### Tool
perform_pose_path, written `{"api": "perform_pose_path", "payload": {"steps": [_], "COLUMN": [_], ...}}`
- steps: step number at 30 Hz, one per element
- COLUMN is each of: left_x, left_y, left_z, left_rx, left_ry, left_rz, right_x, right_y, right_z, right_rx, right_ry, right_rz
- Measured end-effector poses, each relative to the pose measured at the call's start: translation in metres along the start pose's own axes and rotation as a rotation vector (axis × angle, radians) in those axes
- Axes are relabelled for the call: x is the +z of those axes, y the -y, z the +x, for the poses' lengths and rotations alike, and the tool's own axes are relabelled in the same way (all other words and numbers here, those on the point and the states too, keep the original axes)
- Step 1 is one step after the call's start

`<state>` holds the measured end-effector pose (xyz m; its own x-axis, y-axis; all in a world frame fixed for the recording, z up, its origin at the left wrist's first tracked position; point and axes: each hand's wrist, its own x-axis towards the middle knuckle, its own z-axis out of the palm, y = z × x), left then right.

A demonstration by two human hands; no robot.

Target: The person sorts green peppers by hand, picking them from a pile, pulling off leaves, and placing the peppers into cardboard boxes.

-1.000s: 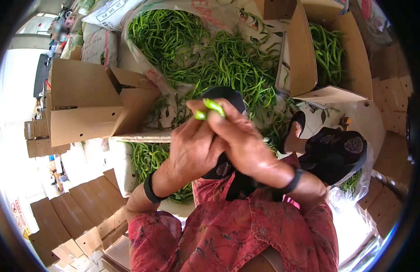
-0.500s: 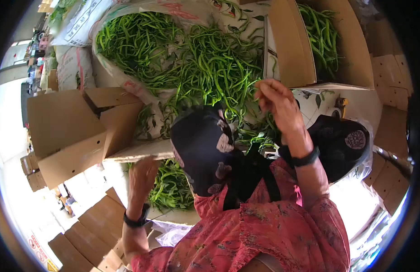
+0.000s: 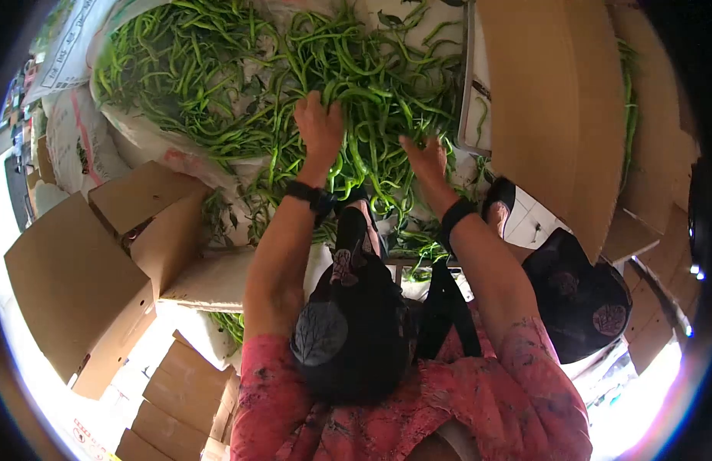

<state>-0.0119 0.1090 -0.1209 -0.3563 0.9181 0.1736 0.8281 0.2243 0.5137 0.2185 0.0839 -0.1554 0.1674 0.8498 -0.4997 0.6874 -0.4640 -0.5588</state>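
Observation:
A big heap of long green peppers (image 3: 217,77) lies spread on white sacks ahead of me. Both my arms reach forward into it. My left hand (image 3: 319,127) rests on the heap with its fingers curled down around a few peppers. A little to the right and nearer, my right hand (image 3: 425,160) has its fingertips buried among the peppers, so its grasp is hidden. Each wrist wears a black band. A black patterned cloth (image 3: 348,323) hangs between my arms over my red flowered top.
A tall cardboard box (image 3: 555,115) stands at the right, with more peppers (image 3: 629,92) behind its flap. An open cardboard box (image 3: 79,284) sits at the left. Flattened cartons (image 3: 179,399) are stacked below it. A black patterned bundle (image 3: 586,300) lies at the lower right.
Both hands held a pepper at my chest, then separated, the left dropping to the lower box. Now both have stretched forward into the heap, and my view has tilted toward it.

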Motion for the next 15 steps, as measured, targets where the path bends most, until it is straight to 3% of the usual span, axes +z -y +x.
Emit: {"api": "perform_pose_path", "payload": {"steps": [2,4,5,6,7,8,9,10,11,13,15], "left_x": [-0.031,-0.061,-0.078,-0.095,-0.107,-0.112,-0.117,-0.121,-0.127,-0.136,-0.158], "left_y": [-0.019,-0.014,-0.020,-0.028,-0.030,-0.027,-0.023,-0.019,-0.015,-0.010,-0.030], "left_z": [0.007,0.010,0.010,0.010,0.008,0.001,-0.006,-0.009,-0.009,-0.009,-0.007], "left_rx": [-0.037,-0.186,-0.193,-0.403,-0.613,-0.616,-0.505,-0.389,-0.383,-0.560,-0.534], "left_ry": [0.038,-0.060,-0.059,-0.106,-0.154,-0.155,-0.066,0.021,0.022,-0.329,-0.298], "left_rz": [-0.105,-0.526,-0.522,-0.660,-0.797,-0.795,-0.568,-0.343,-0.344,-0.566,-0.617], "right_x": [0.000,0.004,0.000,-0.003,-0.012,-0.016,-0.042,-0.047,-0.052,-0.066,-0.094], "right_y": [-0.002,-0.013,-0.003,-0.006,-0.013,-0.019,0.019,0.017,0.011,0.024,0.062], "right_z": [0.008,0.013,0.009,0.012,0.017,0.019,-0.002,-0.003,-0.001,0.003,0.000], "right_rx": [0.016,-0.115,-0.092,-0.095,0.018,0.133,0.091,0.090,0.005,-0.076,0.119], "right_ry": [0.013,-0.020,-0.091,-0.084,0.038,0.161,0.124,0.123,0.167,0.205,0.361], "right_rz": [-0.050,-0.079,-0.099,-0.101,0.115,0.331,0.394,0.395,0.346,0.298,0.436]}}
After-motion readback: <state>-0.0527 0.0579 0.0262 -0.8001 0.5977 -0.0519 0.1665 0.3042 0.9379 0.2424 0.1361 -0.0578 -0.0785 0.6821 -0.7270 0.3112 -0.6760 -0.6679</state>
